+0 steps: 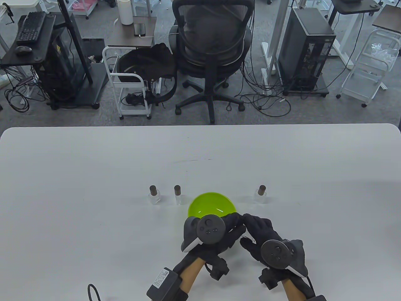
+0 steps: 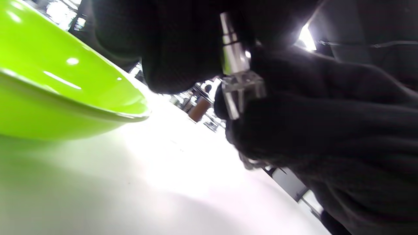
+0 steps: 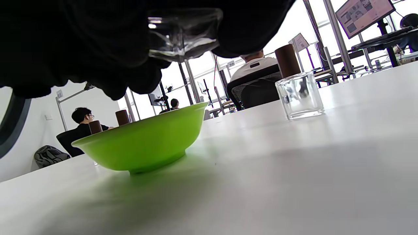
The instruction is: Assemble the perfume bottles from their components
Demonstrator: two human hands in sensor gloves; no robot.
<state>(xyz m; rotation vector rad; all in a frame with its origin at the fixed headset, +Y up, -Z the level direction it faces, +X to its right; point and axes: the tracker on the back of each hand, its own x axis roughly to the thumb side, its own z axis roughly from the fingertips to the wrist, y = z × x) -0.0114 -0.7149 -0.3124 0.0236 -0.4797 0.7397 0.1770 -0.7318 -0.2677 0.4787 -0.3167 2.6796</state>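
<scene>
Both gloved hands meet just in front of the green bowl. My right hand grips a small clear glass bottle by its square body. A silver spray pump stands in the bottle's neck, and my left hand pinches its top between dark fingers. The table view hides this bottle behind the fingers. Three bottles with brown caps stand on the table: two left of the bowl, one to its right.
The white table stretches wide around the work spot. In the right wrist view the bowl sits left of the capped bottle. An office chair, carts and computer towers stand beyond the far edge.
</scene>
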